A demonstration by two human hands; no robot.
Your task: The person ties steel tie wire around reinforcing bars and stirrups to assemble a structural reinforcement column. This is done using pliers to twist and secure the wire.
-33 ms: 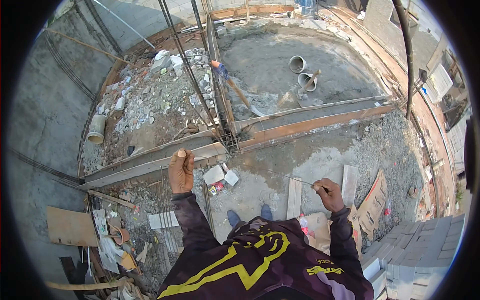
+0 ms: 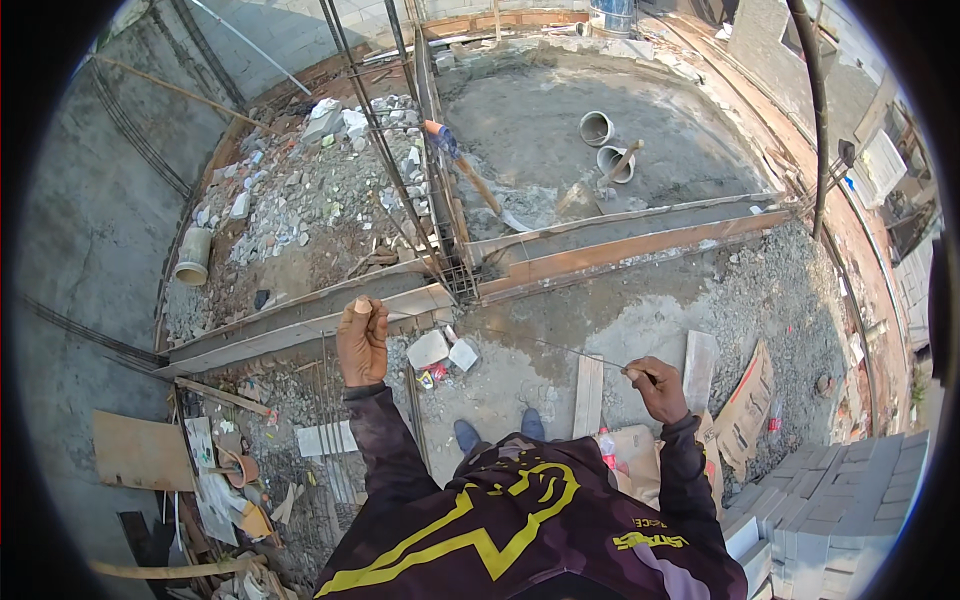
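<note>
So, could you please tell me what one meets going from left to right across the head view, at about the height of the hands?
Plywood sheet → left hand → pale blocks → thin wire → right hand → cardboard

I see my right hand pinching a thin, dull metal wire, while my left hand grips rusty, ribbed steel rebar. Below, the formwork planks look like rough, matt wood, the ground is coarse grey concrete, and my sleeves are smooth printed cloth.
</note>
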